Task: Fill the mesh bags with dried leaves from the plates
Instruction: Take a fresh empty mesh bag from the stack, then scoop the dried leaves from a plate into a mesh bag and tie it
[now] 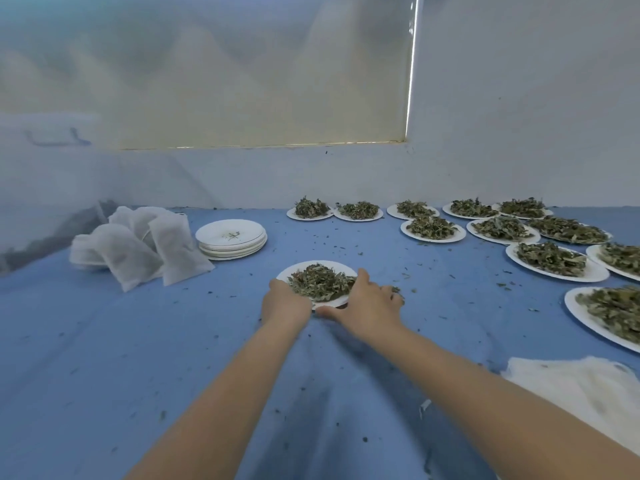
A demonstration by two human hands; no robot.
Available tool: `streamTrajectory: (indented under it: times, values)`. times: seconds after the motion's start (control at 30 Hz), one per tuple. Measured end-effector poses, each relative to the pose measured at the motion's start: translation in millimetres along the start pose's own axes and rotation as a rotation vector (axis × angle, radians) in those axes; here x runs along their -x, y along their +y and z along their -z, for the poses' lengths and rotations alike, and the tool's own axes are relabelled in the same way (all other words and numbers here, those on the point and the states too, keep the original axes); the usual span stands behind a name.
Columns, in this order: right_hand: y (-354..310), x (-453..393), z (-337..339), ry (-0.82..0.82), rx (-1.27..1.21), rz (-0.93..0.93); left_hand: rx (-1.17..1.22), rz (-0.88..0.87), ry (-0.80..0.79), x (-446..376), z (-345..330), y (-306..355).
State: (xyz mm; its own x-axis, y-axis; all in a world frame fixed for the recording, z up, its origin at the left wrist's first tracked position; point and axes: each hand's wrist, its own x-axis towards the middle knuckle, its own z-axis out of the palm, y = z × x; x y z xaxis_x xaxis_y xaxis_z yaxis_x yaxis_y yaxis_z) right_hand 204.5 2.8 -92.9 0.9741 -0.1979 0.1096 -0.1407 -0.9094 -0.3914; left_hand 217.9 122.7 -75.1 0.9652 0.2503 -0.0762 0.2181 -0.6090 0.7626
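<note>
Worktop (104,341): covered in blue cloth, strewn with leaf crumbs.

Plate (298,269), white, heaped with dried leaves (320,282): mid-worktop, directly ahead of the person.

Left hand (284,299): on the plate's near-left rim, fingers curled over the edge, gripping it.

Right hand (367,303): at the plate's near-right rim, thumb stretched along the near edge, fingers spread and relaxed over a few loose leaves on the cloth; holds nothing firmly.

Mesh bags (145,245), white, filled: piled toward the far-left edge.

Stack of empty plates (231,239): just right of the bags.

Full plates (502,230), about a dozen, each with leaves: spread from the far edge down the right side.

White mesh (581,389), loose: near-right corner.
</note>
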Motion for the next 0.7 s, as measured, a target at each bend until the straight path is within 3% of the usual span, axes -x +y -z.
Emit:
streamTrajectory:
  times: [0.17,0.47,0.6,0.7]
  values:
    - [-1.2,30.7,23.7,0.079,0.047,0.112,0.081,-0.061,-0.066,43.1,0.6,19.1]
    - [62.3,99.7,92.7,0.130,0.192,0.250,0.147,-0.397,-0.228,130.4,-39.8,53.7]
    - [105.3,119.4,122.0,0.092,0.212,0.238,0.037,-0.510,-0.302,158.7,-63.4,64.6]
    - [132.9,129.0,134.2,-0.027,0.188,0.257,-0.160,-0.520,-0.350,166.6,-78.7,59.6]
